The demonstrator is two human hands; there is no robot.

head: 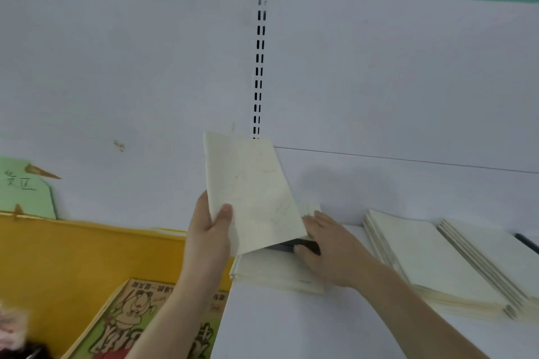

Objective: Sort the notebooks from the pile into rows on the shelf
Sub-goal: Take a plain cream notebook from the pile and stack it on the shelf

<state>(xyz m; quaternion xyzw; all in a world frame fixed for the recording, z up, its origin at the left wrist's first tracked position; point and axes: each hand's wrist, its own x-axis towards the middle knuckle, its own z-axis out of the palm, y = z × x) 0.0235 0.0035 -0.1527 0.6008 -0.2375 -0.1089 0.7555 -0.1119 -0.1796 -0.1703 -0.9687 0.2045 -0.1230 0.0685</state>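
Note:
My left hand (208,230) grips a cream notebook (253,192) by its lower left edge and holds it tilted up above the shelf. Under it lies a low stack of cream notebooks (274,274) at the left end of the white shelf (291,326). My right hand (329,248) rests on that stack, its fingers curled round a dark item (287,247) lying on top; what that item is I cannot tell. To the right lie two more overlapping stacks of cream notebooks (428,259), fanned out flat on the shelf.
A slotted white upright (259,67) and the shelf's white back panel (408,81) rise behind the stacks. Left of the shelf is a yellow wall band (73,256) and a cardboard box with a cartoon print (140,318). A dark object (526,242) lies at the far right.

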